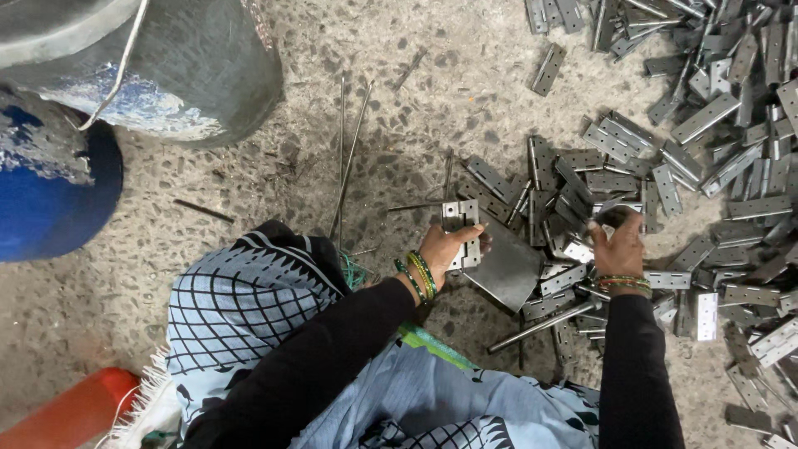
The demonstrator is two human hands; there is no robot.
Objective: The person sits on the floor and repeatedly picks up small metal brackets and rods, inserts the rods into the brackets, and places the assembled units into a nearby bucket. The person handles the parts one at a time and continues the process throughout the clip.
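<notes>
I am seated on a speckled concrete floor. My left hand [445,248] grips a folded metal hinge [462,218], held upright above a flat dark steel plate [504,270]. My right hand [619,243] reaches into the hinge pile [723,166] and closes on a hinge leaf [617,208] at its near edge. Both wrists wear green and gold bangles over black sleeves. A metal rod [544,324] lies between my arms on the floor.
Grey hinges cover the floor at the right and top right. Thin pin wires [349,158] lie at centre. A large grey drum [179,66] and a blue container [50,191] stand at upper left. A red object [71,411] lies at lower left.
</notes>
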